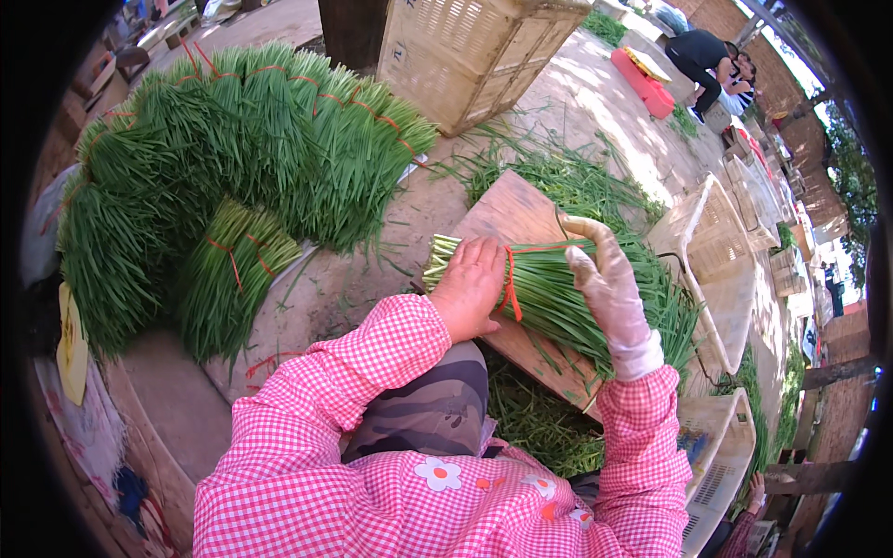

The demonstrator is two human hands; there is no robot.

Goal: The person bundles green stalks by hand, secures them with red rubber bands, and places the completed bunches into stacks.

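Observation:
A bundle of green chives [553, 296] lies across a wooden board [507, 206] in front of me, its pale cut ends to the left. My left hand [468, 284], bare, is wrapped over the bundle near those ends and presses it down. Just right of it, a red tie [510, 281] circles the stems, with a strand running along the leaves toward my right hand [611, 288]. That hand wears a pale glove; its fingers curl around the strand above the leaves. Its fingertips partly hide the strand's end.
Tied chive bundles [279, 139] stand in a curved row at left, with a smaller bundle [237, 256] before them. A plastic crate [456, 70] stands behind; another crate [721, 251] is at right. Loose leaves [549, 177] cover ground beyond the board. Two people [702, 65] sit far right.

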